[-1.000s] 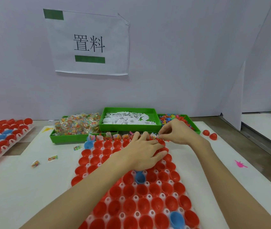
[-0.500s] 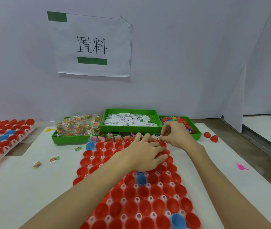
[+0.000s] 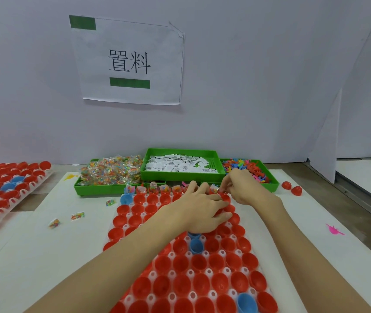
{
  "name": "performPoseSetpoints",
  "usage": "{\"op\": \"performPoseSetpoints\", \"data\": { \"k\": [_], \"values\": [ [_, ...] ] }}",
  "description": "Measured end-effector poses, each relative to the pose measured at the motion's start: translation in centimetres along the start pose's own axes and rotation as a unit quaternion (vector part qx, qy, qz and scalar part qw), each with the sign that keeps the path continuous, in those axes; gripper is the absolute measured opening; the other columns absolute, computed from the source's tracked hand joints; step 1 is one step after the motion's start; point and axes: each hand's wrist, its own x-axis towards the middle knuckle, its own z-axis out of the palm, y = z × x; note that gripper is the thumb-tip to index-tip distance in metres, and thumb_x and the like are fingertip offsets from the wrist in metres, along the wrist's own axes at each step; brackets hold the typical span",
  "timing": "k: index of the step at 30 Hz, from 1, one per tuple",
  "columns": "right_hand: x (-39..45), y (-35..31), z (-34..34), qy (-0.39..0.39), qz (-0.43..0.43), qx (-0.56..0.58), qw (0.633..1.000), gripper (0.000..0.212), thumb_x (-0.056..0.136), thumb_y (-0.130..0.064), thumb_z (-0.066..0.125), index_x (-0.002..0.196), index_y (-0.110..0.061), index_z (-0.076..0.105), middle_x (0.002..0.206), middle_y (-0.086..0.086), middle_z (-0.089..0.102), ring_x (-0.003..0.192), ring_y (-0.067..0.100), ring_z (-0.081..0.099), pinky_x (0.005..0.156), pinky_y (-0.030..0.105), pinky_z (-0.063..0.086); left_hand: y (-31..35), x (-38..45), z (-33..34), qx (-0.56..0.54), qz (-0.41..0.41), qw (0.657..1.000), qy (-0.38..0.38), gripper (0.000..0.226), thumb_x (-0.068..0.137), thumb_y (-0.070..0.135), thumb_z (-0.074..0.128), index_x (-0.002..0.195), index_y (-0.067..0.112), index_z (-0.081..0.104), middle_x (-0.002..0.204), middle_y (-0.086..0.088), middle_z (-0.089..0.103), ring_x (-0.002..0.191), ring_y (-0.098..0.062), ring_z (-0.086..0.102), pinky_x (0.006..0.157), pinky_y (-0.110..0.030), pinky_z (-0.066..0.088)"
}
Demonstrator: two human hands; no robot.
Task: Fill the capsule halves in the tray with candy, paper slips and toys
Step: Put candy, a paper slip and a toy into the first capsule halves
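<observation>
A white tray (image 3: pixel 277 288) of red and a few blue capsule halves lies in front of me. Several halves in its far row hold candy packets (image 3: pixel 153 187). My left hand (image 3: pixel 202 211) rests palm down on the tray's far part, fingers curved over the halves; anything under it is hidden. My right hand (image 3: pixel 245 188) is at the right end of the far row, fingertips pinching a small candy packet (image 3: pixel 213 188) over a red half. Behind the tray stand three green bins: candy (image 3: pixel 109 175), paper slips (image 3: pixel 180 166) and toys (image 3: pixel 250 170).
A second tray of capsule halves (image 3: pixel 3 193) lies at the left. Loose candy packets (image 3: pixel 77 215) are on the white sheet left of the main tray. Two red halves (image 3: pixel 291 187) and a pink toy (image 3: pixel 334 230) lie at the right. A wall with a paper sign (image 3: pixel 129 62) stands close behind.
My right hand has come down a little from above the toy bin's edge to the far row's right end. My left hand has stayed on the tray.
</observation>
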Motion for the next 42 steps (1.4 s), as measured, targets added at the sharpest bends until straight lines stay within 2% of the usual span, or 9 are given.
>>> {"op": "performPoseSetpoints", "data": {
  "k": [8, 12, 18, 21, 24, 28, 35, 38, 42],
  "values": [
    [-0.9, 1.1, -1.6, 0.019, -0.039, 0.084, 0.996, 0.012, 0.087, -0.009, 0.079, 0.084, -0.020, 0.078, 0.084, -0.006, 0.076, 0.082, 0.005, 0.071, 0.079, 0.026, 0.060, 0.2, 0.2, 0.0, -0.062, -0.022, 0.998, -0.019, 0.061, 0.107, 0.055, 0.017, 0.147, 0.022, 0.050, 0.146, 0.006, 0.053, 0.130, -0.022, 0.030, 0.109, -0.049, 0.018],
    [-0.8, 1.4, -1.0, 0.049, -0.033, 0.091, 0.994, 0.019, 0.089, -0.009, 0.078, 0.096, -0.017, 0.063, 0.087, 0.004, 0.072, 0.077, 0.016, 0.069, 0.073, 0.028, 0.059, 0.1, 0.2, 0.3, -0.088, -0.031, 0.996, -0.013, 0.060, 0.108, 0.055, 0.017, 0.150, 0.024, 0.047, 0.151, 0.009, 0.048, 0.133, -0.021, 0.028, 0.111, -0.049, 0.017],
    [-0.3, 1.4, -0.8, 0.032, -0.044, 0.039, 0.998, 0.007, 0.096, -0.020, 0.071, 0.099, -0.019, 0.077, 0.087, -0.011, 0.069, 0.081, 0.002, 0.063, 0.069, 0.014, 0.046, 0.0, 0.3, 0.7, -0.093, -0.024, 0.995, -0.004, 0.061, 0.107, 0.056, 0.017, 0.149, 0.024, 0.049, 0.150, 0.009, 0.049, 0.133, -0.020, 0.027, 0.110, -0.049, 0.016],
    [0.1, 1.3, -0.7, 0.034, -0.038, 0.029, 0.998, 0.010, 0.097, -0.018, 0.070, 0.101, -0.016, 0.079, 0.092, -0.005, 0.072, 0.081, 0.003, 0.062, 0.074, 0.017, 0.047, -0.1, 0.6, 0.6, -0.099, -0.021, 0.995, -0.004, 0.062, 0.107, 0.057, 0.017, 0.143, 0.024, 0.055, 0.146, 0.009, 0.053, 0.131, -0.020, 0.028, 0.107, -0.047, 0.015],
    [-0.1, 1.2, -0.4, 0.046, -0.037, 0.018, 0.998, 0.007, 0.091, -0.016, 0.076, 0.098, -0.015, 0.077, 0.088, -0.006, 0.069, 0.078, 0.001, 0.060, 0.066, 0.011, 0.044, -0.4, 0.8, 0.6, -0.106, -0.018, 0.994, -0.004, 0.060, 0.107, 0.057, 0.018, 0.137, 0.025, 0.059, 0.141, 0.011, 0.056, 0.126, -0.017, 0.028, 0.101, -0.044, 0.013],
    [-0.3, 1.2, -0.5, 0.066, -0.046, 0.043, 0.996, 0.012, 0.087, -0.008, 0.080, 0.090, -0.016, 0.071, 0.085, -0.002, 0.070, 0.075, 0.006, 0.065, 0.072, 0.021, 0.056, -0.6, 1.0, 0.6, -0.094, -0.008, 0.996, 0.002, 0.060, 0.106, 0.058, 0.020, 0.137, 0.025, 0.060, 0.139, 0.011, 0.057, 0.123, -0.016, 0.029, 0.098, -0.043, 0.014],
    [0.0, 2.1, -1.1, 0.048, -0.046, 0.069, 0.995, 0.009, 0.096, -0.028, 0.071, 0.096, -0.022, 0.078, 0.094, -0.003, 0.074, 0.086, 0.005, 0.066, 0.071, 0.017, 0.048, -0.6, 0.2, -0.1, -0.112, -0.012, 0.993, 0.017, 0.057, 0.107, 0.056, 0.021, 0.148, 0.028, 0.050, 0.150, 0.011, 0.050, 0.129, -0.016, 0.031, 0.106, -0.043, 0.018],
    [-0.4, 1.7, -1.3, 0.077, -0.061, 0.095, 0.991, 0.016, 0.098, -0.034, 0.067, 0.098, -0.023, 0.079, 0.087, -0.014, 0.071, 0.080, -0.005, 0.062, 0.066, 0.009, 0.042, -1.0, -0.8, -0.3, -0.142, -0.024, 0.989, 0.044, 0.054, 0.108, 0.053, 0.021, 0.147, 0.030, 0.050, 0.148, 0.015, 0.051, 0.126, -0.013, 0.033, 0.105, -0.042, 0.021],
    [-2.1, 1.2, -1.3, 0.120, -0.069, 0.155, 0.978, 0.018, 0.100, -0.033, 0.063, 0.094, -0.026, 0.079, 0.084, -0.014, 0.074, 0.076, -0.002, 0.066, 0.067, 0.009, 0.045, -3.3, -3.7, -0.1, -0.168, -0.071, 0.972, 0.146, 0.040, 0.109, 0.044, 0.032, 0.138, 0.031, 0.057, 0.136, 0.016, 0.058, 0.123, -0.007, 0.042, 0.106, -0.036, 0.028]
  ]
}}
